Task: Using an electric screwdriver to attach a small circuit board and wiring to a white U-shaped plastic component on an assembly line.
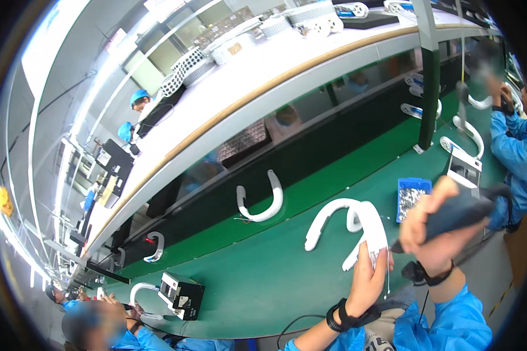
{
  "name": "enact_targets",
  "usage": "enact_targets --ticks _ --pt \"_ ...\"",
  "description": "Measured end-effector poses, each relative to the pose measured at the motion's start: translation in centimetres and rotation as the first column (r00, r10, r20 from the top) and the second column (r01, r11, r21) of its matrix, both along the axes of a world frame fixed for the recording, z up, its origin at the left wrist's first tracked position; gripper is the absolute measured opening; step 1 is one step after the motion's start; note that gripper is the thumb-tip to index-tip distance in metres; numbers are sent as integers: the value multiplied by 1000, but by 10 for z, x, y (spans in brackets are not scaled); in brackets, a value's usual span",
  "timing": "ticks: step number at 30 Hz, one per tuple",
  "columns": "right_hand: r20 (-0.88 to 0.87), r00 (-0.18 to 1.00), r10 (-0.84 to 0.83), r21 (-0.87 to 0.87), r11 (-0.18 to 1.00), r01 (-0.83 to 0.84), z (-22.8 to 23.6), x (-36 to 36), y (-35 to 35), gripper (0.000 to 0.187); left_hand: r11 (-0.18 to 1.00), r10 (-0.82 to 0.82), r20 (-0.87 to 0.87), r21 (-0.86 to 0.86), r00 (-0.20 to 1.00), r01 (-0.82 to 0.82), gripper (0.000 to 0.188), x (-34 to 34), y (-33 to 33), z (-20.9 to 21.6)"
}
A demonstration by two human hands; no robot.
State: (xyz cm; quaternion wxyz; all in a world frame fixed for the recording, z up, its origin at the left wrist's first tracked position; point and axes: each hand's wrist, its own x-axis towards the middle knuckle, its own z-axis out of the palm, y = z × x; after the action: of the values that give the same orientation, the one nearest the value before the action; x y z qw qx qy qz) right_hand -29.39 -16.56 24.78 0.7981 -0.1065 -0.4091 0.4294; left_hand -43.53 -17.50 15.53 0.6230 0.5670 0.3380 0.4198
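My left hand (369, 274) grips the near end of a white U-shaped neckband (373, 229), its thumb and fingers closed about it. Another white curved neckband (332, 206) lies against it on the green bench, partly overlapped. My right hand (438, 237) is wrapped around a dark, thick-bodied electric screwdriver (459, 217), smeared by motion. The tool's narrow end points left, close to my left fingers; whether it touches the neckband I cannot tell. A thin pale wire hangs below the held piece.
Behind my right hand stands a blue bin (414, 182) of small metal parts. More neckbands (269, 205) lie along the green belt. A black-and-white box (181, 295) stands left, beside a co-worker. Another co-worker's blue sleeve (506, 137) is at right. A post (430, 88) rises from the bench.
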Motion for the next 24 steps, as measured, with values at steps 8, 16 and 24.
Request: enact_targets --ticks 8,16,24 --pt "-60 958 -279 -223 940 260 -37 61 -21 71 956 124 -355 293 927 -15 20 -35 64 51" --pt "267 931 -249 -450 822 349 -91 70 -56 89 495 370 -682 720 631 487 24 -1 241 39" --pt "326 920 -218 -476 803 359 -89 79 -57 83 525 559 -547 815 624 245 32 11 344 -53"
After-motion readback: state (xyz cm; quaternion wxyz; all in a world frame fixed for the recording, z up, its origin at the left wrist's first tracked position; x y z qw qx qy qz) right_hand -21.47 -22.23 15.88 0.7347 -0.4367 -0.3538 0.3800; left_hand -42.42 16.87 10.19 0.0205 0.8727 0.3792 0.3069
